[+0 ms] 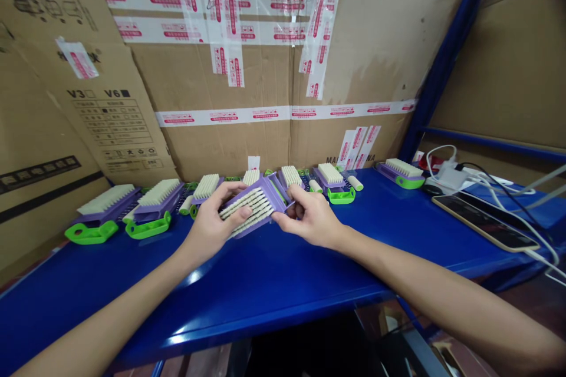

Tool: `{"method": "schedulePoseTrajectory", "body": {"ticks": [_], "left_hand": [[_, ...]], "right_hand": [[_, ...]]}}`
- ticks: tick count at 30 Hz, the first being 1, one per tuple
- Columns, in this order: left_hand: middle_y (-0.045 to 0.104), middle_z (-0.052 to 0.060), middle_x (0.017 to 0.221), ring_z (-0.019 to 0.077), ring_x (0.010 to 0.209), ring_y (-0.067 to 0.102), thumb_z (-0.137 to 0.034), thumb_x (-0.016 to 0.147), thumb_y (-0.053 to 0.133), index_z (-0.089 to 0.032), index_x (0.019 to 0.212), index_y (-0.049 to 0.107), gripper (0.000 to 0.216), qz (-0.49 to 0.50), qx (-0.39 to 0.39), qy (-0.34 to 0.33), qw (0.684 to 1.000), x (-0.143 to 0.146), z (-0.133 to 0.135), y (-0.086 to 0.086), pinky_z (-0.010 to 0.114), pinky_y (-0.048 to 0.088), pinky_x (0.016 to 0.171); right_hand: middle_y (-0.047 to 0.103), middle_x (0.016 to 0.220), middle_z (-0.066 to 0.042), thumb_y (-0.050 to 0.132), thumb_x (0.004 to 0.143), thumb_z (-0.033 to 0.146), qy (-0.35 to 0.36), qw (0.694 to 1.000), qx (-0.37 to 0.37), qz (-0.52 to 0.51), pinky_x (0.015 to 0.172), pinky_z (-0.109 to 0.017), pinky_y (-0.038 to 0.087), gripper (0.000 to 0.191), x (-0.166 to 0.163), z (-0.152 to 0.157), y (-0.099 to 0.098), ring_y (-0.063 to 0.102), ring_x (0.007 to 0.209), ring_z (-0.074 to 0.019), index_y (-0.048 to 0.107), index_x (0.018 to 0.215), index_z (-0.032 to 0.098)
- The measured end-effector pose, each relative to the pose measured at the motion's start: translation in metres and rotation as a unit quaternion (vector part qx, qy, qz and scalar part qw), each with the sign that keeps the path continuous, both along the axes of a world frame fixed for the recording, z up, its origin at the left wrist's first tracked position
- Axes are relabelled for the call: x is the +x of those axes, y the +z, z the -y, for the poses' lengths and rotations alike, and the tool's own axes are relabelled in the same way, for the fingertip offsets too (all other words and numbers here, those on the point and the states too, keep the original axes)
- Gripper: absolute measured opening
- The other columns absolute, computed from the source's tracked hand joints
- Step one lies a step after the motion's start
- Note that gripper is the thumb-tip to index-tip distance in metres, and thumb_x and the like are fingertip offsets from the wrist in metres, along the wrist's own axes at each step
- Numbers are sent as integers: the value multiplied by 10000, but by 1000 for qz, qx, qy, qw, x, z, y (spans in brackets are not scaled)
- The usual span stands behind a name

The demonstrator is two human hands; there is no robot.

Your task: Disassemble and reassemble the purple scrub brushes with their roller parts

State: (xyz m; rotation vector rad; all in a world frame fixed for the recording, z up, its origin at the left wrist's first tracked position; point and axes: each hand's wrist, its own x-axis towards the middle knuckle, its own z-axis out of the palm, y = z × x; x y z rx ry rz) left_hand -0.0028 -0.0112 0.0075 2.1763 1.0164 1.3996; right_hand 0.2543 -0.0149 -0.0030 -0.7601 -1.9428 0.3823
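While both hands clamp one purple brush (254, 205), left hand (211, 225) on the bristle side, right hand (312, 219) at its end, it's held just above the blue table (265, 271). Done, prob.: row of brushes (154, 197) w/ green handles along the cardboard (247, 141). No handle visible on the held one.

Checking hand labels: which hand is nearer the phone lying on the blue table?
Right. The right hand holds the purple brush left of the phone, with bare blue table between; the left hand holds the brush's other end, farther left.
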Motion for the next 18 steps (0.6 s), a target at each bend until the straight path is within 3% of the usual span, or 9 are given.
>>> {"method": "schedulePoseTrajectory", "body": {"ticks": [5,10,18], "left_hand": [[750,66,1114,228,979,724,-657,920,759,-207,1273,645,583,2,11,-18,1000,-1,-1,-1,318,582,852],[754,62,1087,220,940,724,-600,964,726,-205,1269,656,504,2,5,-2,1000,-2,0,-2,309,575,809],[773,69,1119,232,996,744,-587,969,730,-210,1265,683,482,6,19,-14,1000,-2,1,2,326,587,871]], "right_hand": [[582,620,62,736,919,555,6,1000,11,20,532,-272,349,464,1,2,0,489,534,-118,383,836,265],[599,648,53,721,936,569,4,1000,7,28,555,-280,357,460,1,3,1,503,556,-123,390,851,262],[613,672,43,704,937,563,6,999,4,32,550,-281,360,437,1,3,1,517,567,-130,393,870,263]]}}
